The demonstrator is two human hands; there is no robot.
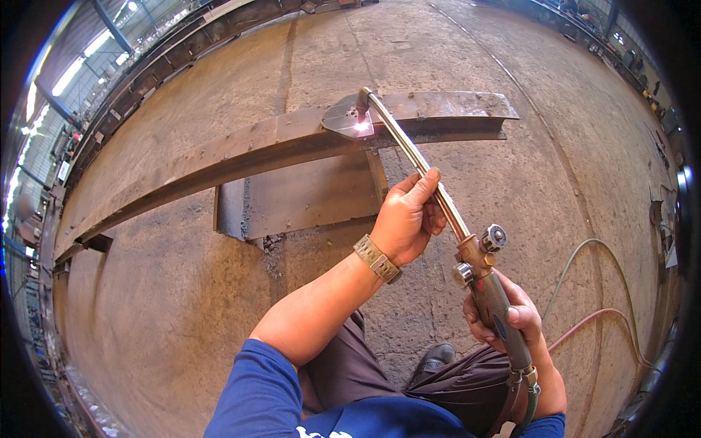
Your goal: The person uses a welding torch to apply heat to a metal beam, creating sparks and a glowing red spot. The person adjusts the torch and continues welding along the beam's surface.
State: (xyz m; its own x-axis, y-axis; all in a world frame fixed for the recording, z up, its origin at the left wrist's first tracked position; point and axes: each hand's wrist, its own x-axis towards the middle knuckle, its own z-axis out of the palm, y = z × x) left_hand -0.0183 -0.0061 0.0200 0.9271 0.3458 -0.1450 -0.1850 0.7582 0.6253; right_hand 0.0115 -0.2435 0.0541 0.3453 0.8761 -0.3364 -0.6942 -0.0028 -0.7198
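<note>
A long gas cutting torch [407, 144] runs from my lap out to a steel plate. My right hand [515, 315] is wrapped round its dark knurled handle, below the brass valve body and its knobs. Farther up, my left hand [411, 214] pinches the shiny tubes between thumb and fingers. The torch's bent head points down at a small grey steel plate [337, 120], where a bright glowing spot shows at the tip. This plate lies on top of a long rusty steel beam [255, 139] and has several small marks or holes.
Under the beam stands a short, wide steel section [314, 197] with dark crumbs beside it. A green hose [566, 271] and a red hose [584, 321] curve over the concrete floor [467, 44] at right. My shoe [436, 359] rests below the torch. Steel lengths line the far left.
</note>
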